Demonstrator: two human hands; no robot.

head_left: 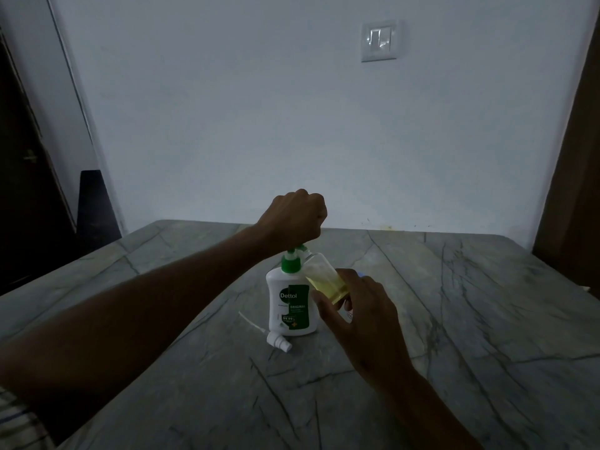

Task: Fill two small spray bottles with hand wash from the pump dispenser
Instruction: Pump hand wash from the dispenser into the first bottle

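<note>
A white pump dispenser (289, 306) with a green collar and a green label stands mid-table. My left hand (293, 219) is curled into a fist right on top of its pump head, which is hidden under the hand. My right hand (357, 313) grips a small clear spray bottle (324, 277), uncapped and tilted, with its mouth up at the pump nozzle. Yellowish liquid fills the bottle's lower part. A white spray cap (277, 341) with its thin dip tube lies on the table at the dispenser's left foot.
The grey marble table (454, 319) runs back to a white wall with a light switch (379, 40). A small blue and white object (360, 273) peeks out behind my right hand, mostly hidden. A dark door stands at far left.
</note>
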